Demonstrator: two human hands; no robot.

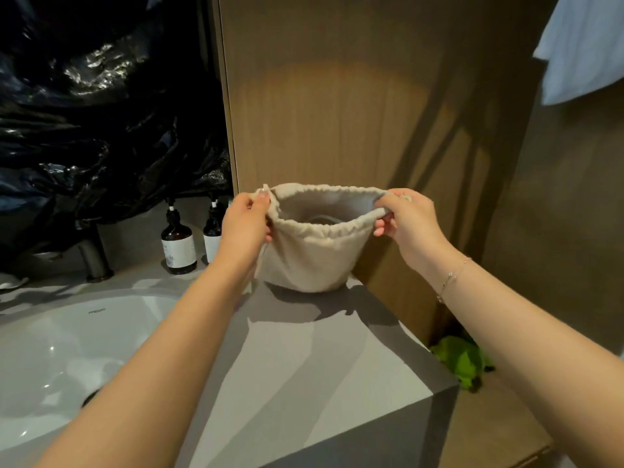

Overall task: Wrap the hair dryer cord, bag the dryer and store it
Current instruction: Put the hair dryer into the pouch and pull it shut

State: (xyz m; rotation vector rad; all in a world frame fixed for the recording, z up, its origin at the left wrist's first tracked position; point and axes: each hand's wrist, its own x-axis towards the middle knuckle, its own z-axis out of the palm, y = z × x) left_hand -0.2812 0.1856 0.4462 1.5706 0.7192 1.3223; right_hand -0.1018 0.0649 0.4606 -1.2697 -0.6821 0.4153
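Observation:
A beige drawstring cloth bag (309,255) stands on the grey counter (304,359) against the wooden wall panel, its mouth stretched wide. My left hand (244,222) pinches the bag's left rim and drawstring end. My right hand (407,217) grips the right rim. Inside the bag a grey rounded shape (319,219) shows, most of it hidden by the cloth; I cannot tell whether it is the dryer. No cord is visible.
A white sink (50,359) with a dark tap (93,255) lies left. Two dark pump bottles (178,244) (212,236) stand behind my left hand. Black plastic sheeting (101,113) covers the back wall. A green object (462,361) lies on the floor right; a white towel (584,45) hangs top right.

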